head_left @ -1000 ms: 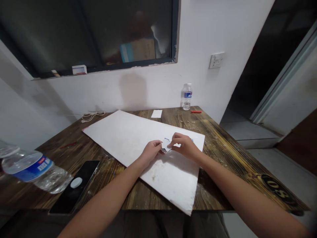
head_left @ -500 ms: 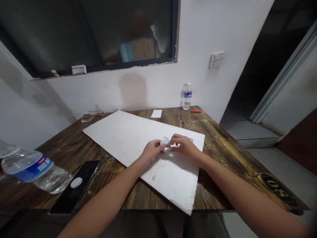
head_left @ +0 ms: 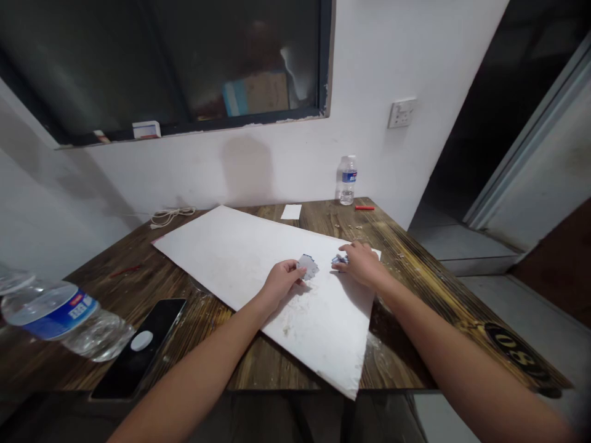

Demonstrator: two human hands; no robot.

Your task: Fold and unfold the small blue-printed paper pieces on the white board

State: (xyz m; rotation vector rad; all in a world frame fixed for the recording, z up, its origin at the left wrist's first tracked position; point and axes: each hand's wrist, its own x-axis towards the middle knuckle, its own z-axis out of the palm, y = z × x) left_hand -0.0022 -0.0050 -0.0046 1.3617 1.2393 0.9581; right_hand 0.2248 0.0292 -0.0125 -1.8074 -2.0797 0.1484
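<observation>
A white foam board lies tilted across the wooden table. My left hand grips the edge of a small torn white scrap with blue-marked edges above the board. My right hand rests on the board's far right part, its fingers apart and holding nothing. Just left of those fingers, a smaller crumpled bluish scrap lies on the board. The two hands stand apart.
A black smartphone and a large lying water bottle sit at the near left. A small water bottle stands at the far edge, near a white paper slip, a red stick and a white cable.
My hands have moved apart. The right hand has shifted right and let go of the scrap, which now shows as two pieces, one in the left hand and one on the board.
</observation>
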